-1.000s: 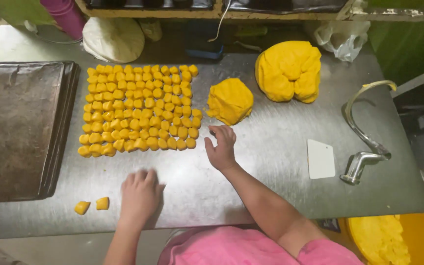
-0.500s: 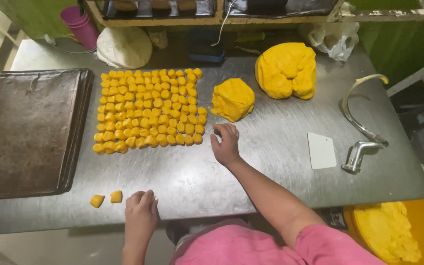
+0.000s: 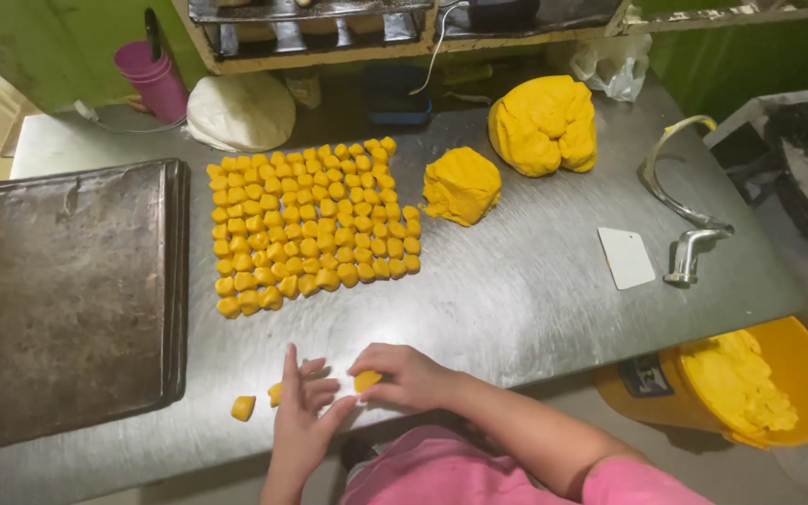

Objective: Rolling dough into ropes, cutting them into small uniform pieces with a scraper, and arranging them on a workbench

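Stainless steel table fills most of the frame and carries all the work. At left sits a dark, worn baking tray, bare of any dough. Upper right holds the large yellow dough mass, uncut; just below and left of it lies a smaller yellow lump, also uncut. At lower right, off the table edge, a yellow bucket contains more dough. Centre frame shows the block of cut dough pieces, set in close rows, touching one another.

A white scraper lies idle at right, beside a metal dough hook.

At the lower centre, near the table edge, the right hand is closed loosely over one small dough piece, fingers curled about it. The left hand is open, fingers spread, palm turned toward that piece, partly covering a second piece. A third piece lies loose to the left.

Assessment: portioning is well advanced but unfinished, with two masses uncut. Handling of single pieces appears barely begun; nothing has reached the tray.
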